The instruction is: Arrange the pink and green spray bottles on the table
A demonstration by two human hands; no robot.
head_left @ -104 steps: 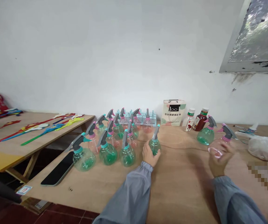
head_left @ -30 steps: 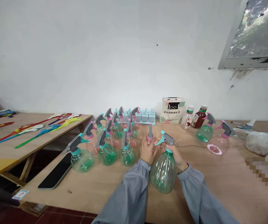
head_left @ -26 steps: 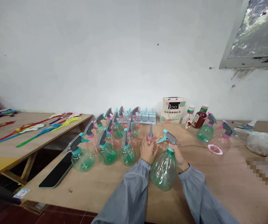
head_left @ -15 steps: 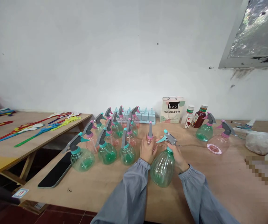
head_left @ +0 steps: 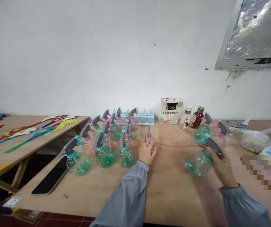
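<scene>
My right hand (head_left: 221,164) grips a green spray bottle (head_left: 198,164) by its neck, just below the grey trigger head. The bottle is blurred by motion. At the middle of the table my left hand (head_left: 147,150) is wrapped round a pink spray bottle (head_left: 149,137), whose body is mostly hidden behind the fingers. Left of that hand stand several green and pink spray bottles with grey heads; a green one (head_left: 126,157) is closest. Beyond my right hand, another green spray bottle (head_left: 201,130) and a pink one (head_left: 220,138) stand, the pink one partly covered by the held bottle.
A black phone (head_left: 50,178) lies at the table's left. Along the wall are a light-blue mold tray (head_left: 147,119), a paper bag (head_left: 170,112), a white bottle (head_left: 186,118) and a dark red bottle (head_left: 197,117). A plastic bag (head_left: 255,140) sits at right.
My right hand has carried the green spray bottle to the right, away from my left hand. My left hand stays on the pink spray bottle. The view has shifted slightly.
</scene>
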